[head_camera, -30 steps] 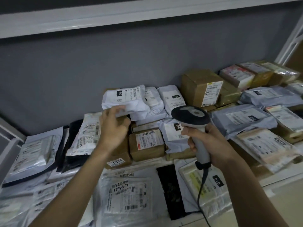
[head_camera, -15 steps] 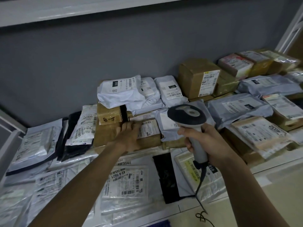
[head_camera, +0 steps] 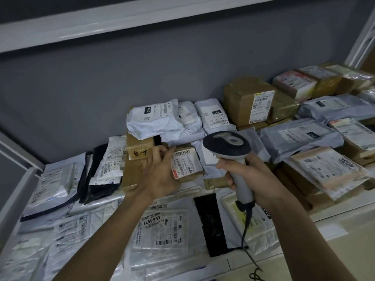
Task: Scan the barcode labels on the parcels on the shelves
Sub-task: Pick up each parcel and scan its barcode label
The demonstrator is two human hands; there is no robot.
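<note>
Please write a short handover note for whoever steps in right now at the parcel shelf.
Right hand: grips the scanner by its handle, head raised over the parcels in the middle of the shelf.
Left hand: fingers curled on the left edge of a small brown box whose barcode label faces up.
Other parcels: white bags behind the box, more bags and boxes to both sides and in front.
Done: cannot tell which labels are scanned.
Left: scan the box's label, then the others.
</note>
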